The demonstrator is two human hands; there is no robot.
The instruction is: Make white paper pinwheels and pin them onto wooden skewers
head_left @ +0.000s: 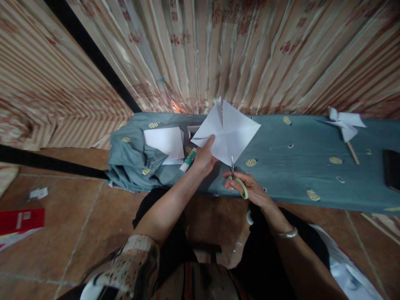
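Observation:
A white square of paper [239, 129] is held up over the cloth-covered table, turned corner-on, with a slit running in from its far corner. My left hand [204, 157] grips its left side, thumb on top. My right hand [248, 187] is closed round the light green handles of a pair of scissors [240, 188]. The scissor blades point away from me and meet the paper's near corner. Below my left hand lies a green and white glue stick [188, 160], and beside it a stack of white paper [165, 143].
At the table's right lie a paper pinwheel on a stick [345, 124] and a dark object [392, 168]. A partly hidden small box [193, 131] sits behind the paper. A curtain [200, 54] hangs along the far edge. A red packet [21, 223] is on the floor.

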